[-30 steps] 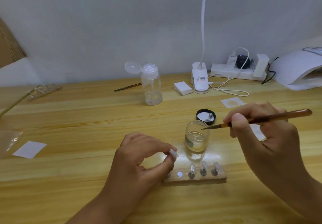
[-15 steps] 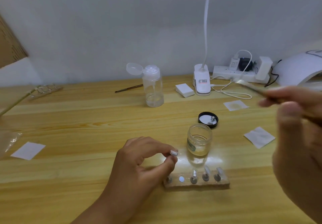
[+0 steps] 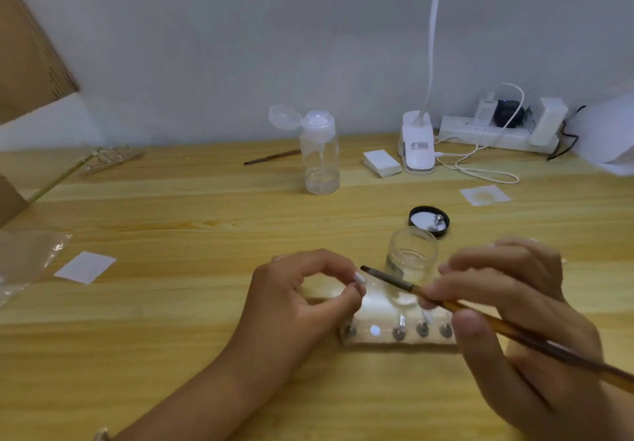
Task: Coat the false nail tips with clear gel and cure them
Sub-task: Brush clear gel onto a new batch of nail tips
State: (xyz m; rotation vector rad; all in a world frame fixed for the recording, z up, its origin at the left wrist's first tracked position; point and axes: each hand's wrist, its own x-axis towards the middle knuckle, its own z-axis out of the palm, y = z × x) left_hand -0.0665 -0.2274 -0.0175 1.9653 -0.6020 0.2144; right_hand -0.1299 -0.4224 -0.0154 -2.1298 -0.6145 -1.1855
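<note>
At the near middle of the pale wooden table (image 3: 171, 217), the left hand (image 3: 302, 303) holds a small, whitish false nail tip (image 3: 359, 278) raised above the table. The thumb and forefinger are curled together and pinch just beneath it, and the other fingers are bent in behind. The right hand (image 3: 507, 320) grips a thin brush with a brown wooden handle and dark ferrule (image 3: 535, 344). Its fingers close round the handle near the front while the thumb presses from below. The brush slants up to the left, and its dark tip ends just beside the nail tip; whether the two touch cannot be told. Behind the brush stands a small, open glass jar of clear gel (image 3: 411, 258), with its black round lid (image 3: 429, 221) lying upturned just beyond it. Below the hands lies a pale oblong holder block (image 3: 363, 337) with a row of small round stands, at least two of them bearing upright clear tips. Farther back are a clear plastic pump bottle with its flip cap open (image 3: 319, 155), a second thin brush (image 3: 272, 156), a white desk lamp base (image 3: 417, 147), a white power strip (image 3: 494, 135) and, at the right edge, a white curing lamp (image 3: 607, 135). A white paper square (image 3: 85, 266) lies on the left.
</note>
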